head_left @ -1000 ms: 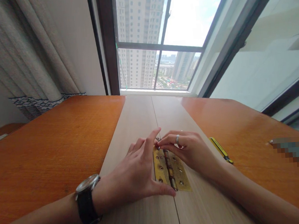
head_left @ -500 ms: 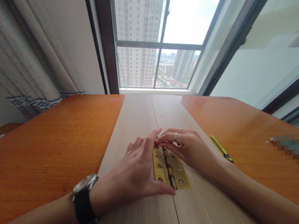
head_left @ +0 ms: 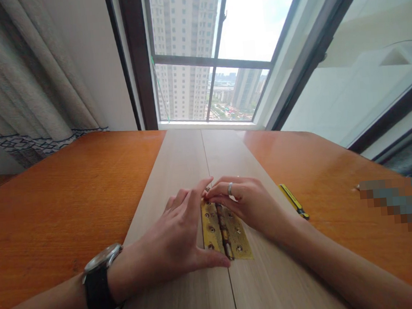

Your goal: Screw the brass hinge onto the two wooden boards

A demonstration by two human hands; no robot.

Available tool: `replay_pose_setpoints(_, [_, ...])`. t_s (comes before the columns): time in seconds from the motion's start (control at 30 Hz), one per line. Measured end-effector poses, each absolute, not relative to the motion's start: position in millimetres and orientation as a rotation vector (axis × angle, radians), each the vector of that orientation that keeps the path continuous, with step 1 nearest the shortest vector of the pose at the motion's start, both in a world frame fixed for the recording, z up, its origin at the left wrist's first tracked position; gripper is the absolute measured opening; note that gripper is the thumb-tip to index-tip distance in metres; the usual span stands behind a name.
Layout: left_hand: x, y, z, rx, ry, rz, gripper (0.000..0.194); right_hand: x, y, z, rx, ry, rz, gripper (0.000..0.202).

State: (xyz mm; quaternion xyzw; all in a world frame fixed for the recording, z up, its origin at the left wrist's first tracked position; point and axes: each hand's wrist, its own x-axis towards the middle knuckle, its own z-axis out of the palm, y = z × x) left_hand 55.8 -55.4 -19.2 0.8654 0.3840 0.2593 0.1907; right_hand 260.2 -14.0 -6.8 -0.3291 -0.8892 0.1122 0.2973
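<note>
Hinge [head_left: 224, 231]: laid open and flat, its barrel lined up with the seam [head_left: 205, 154] between two boards, seemingly so that one leaf is borne by each; it is framed by the left grip [head_left: 173, 235], and its far end is partly covered by the right grip [head_left: 247, 199].
Left grip: thumb and fingers are spread wide; the thumb is laid at the near end of the barrel and the index finger is stretched past the far end, by which the hinge is presumably steadied while several screw holes [head_left: 212, 229] are left uncovered.
Right grip: thumb and fingertips are brought together at the hinge's far end; whether anything small is pinched there cannot be told. It is brought in from the right, likely so that the left grip is not crossed.
Boards: the left board [head_left: 181, 161] and right board [head_left: 231, 157] are laid side by side beneath both grips, supported by the desk [head_left: 71, 208].
Yellow tool [head_left: 294, 201]: rested on the desk to the right of the right grip, off the boards, apparently set aside within easy reach.
</note>
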Motion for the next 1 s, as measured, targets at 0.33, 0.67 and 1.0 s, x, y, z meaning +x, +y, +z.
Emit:
replay_pose_setpoints(0.33, [55.1,-55.2,-20.8,2.44,1.08,0.729,0.119,259.2,-14.1,-6.1,-0.916,-2.371,0.298,0.016])
replay_pose_setpoints(0.67, [56.2,-55.9,-15.7,2.398,1.09,0.728,0.112,256.5,-15.4,-5.3,-0.93,-2.333,0.368,0.014])
replay_pose_setpoints(1.0, [56.5,-55.4,-15.7,2.406,1.101,0.707,0.11,255.4,-12.5,-4.3,-0.918,-2.329,0.383,0.014])
